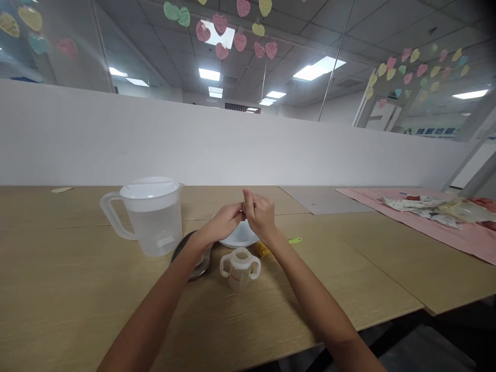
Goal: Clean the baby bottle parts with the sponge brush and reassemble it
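White bowl (239, 238) is about mid-frame, left hand (226, 221) and right hand (261, 214) pressed together over it, fingers curled in, can't tell if they're pinching anything. Looks like fiddly two-handed work to me, so I'd say the next move calls for steady wrists around the bottle (240, 268) lower center, jug (155, 222) off left.

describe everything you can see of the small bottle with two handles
The small bottle looks like translucent plastic, with a pale handle on each side and reddish marks on its front. It stands upright on the table, its mouth open, in front of the white bowl. Neither the left hand nor the right hand touches it.
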The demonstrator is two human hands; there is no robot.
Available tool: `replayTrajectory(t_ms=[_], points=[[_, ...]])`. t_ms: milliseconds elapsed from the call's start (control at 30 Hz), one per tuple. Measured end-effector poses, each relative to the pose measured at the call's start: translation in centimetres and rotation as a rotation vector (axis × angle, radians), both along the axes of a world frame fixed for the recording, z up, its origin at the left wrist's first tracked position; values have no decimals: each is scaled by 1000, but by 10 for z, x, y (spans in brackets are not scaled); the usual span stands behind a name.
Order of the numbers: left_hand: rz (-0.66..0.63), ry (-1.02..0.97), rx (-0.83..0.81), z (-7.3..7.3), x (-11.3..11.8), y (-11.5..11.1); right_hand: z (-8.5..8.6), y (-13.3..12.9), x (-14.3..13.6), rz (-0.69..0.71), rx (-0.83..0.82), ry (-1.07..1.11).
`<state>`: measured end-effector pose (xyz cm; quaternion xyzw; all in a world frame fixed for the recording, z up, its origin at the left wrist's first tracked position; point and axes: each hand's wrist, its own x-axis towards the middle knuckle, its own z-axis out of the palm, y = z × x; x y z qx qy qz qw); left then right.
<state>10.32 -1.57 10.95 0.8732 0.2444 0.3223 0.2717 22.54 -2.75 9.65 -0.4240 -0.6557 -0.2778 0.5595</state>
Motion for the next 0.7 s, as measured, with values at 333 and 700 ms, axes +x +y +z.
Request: replayTrajectory(t_ms=[333, 700], points=[[-25, -24, 36, 7, -2, -3, 6, 3, 15, -178, 89, -180], [-38, -39, 46, 9, -1, -13, 17, -10, 30, -9, 228, -181]])
